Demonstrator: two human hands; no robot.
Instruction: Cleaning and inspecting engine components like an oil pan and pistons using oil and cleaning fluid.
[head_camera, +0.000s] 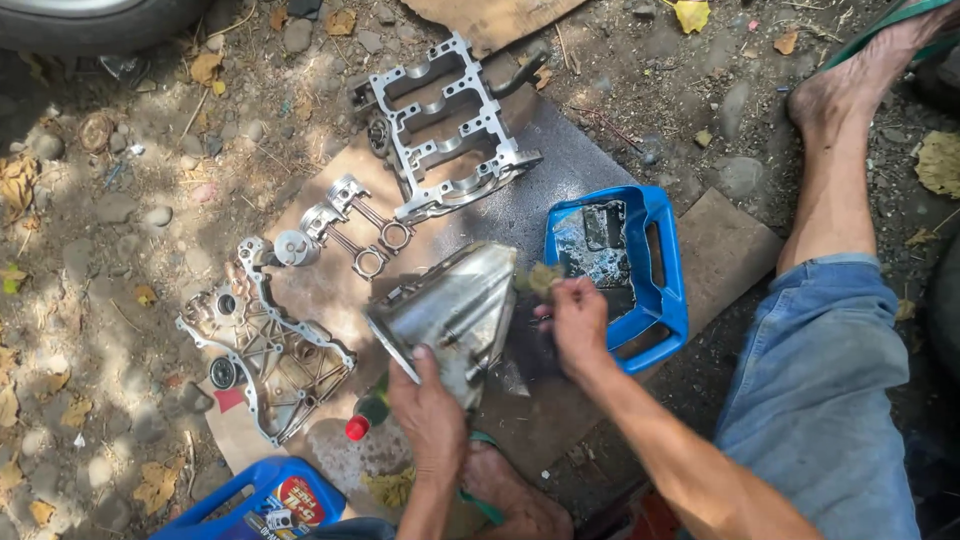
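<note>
My left hand (430, 405) grips the lower edge of a silver metal engine pan (455, 305), holding it tilted above flattened cardboard (330, 300). My right hand (578, 322) presses a small dirty rag (543, 279) against the pan's right side, close to a blue cut-open plastic container (668, 290) that holds dark oily liquid.
A silver engine cradle casting (450, 130) lies at the back. Three pistons with rods (340, 225) and a timing cover (265, 350) rest on the cardboard to the left. A red-capped bottle (365, 415) and a blue jug (265, 500) sit near my feet. Dirt, stones and leaves surround everything.
</note>
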